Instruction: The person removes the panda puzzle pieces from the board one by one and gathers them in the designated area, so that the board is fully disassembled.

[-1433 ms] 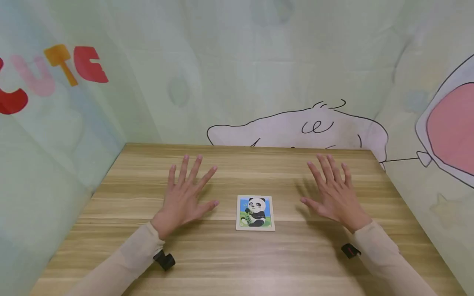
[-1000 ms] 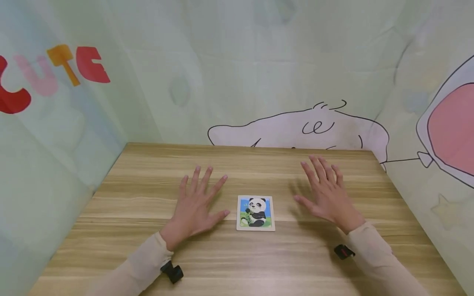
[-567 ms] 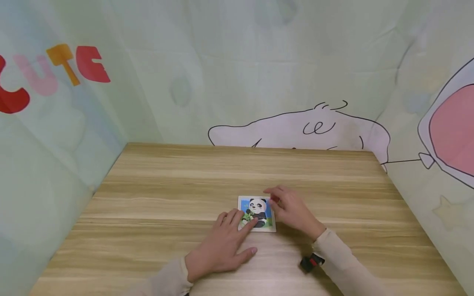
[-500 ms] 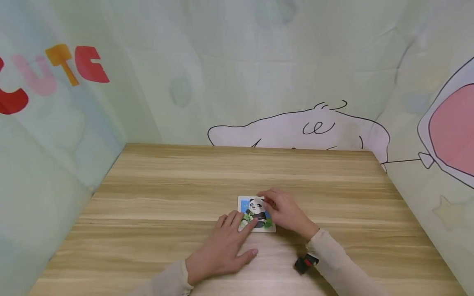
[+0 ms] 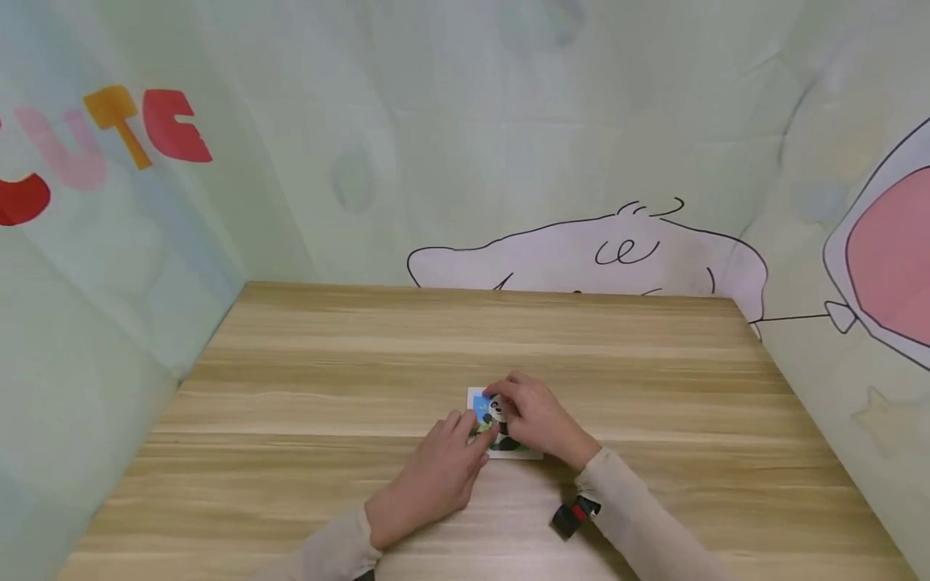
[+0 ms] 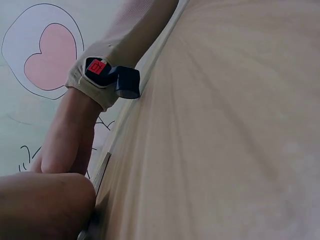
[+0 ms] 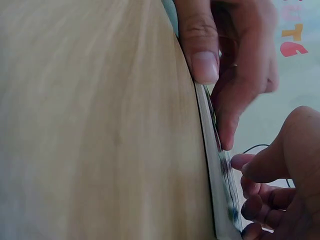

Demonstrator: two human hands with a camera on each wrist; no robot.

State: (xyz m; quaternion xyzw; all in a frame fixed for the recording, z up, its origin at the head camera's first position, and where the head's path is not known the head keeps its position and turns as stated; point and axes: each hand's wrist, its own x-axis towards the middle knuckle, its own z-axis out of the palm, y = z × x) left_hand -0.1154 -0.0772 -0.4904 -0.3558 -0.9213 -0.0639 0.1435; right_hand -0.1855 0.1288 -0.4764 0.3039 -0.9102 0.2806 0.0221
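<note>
A small panda puzzle [image 5: 481, 405] in a pale frame lies flat on the wooden table, partly covered by both hands. From its near left side, my left hand [image 5: 432, 478] holds it. In the right wrist view the left thumb [image 7: 205, 65] presses at the frame's edge while a finger reaches onto the picture. My right hand [image 5: 543, 421] is over the puzzle's right part, its fingers bent loosely and their tips [image 7: 240, 161] touching or nearly touching the picture. No separate piece shows in the right hand.
The wooden tabletop [image 5: 349, 355] surrounds the puzzle. A printed cloth backdrop [image 5: 450, 161] rises behind its far edge and along both sides. A black wrist camera [image 5: 567, 520] hangs beneath the right wrist.
Both hands have come in from either side to the puzzle. The left thumb has drawn in against its edge. The right hand has slid left over the picture. The puzzle has barely shifted.
</note>
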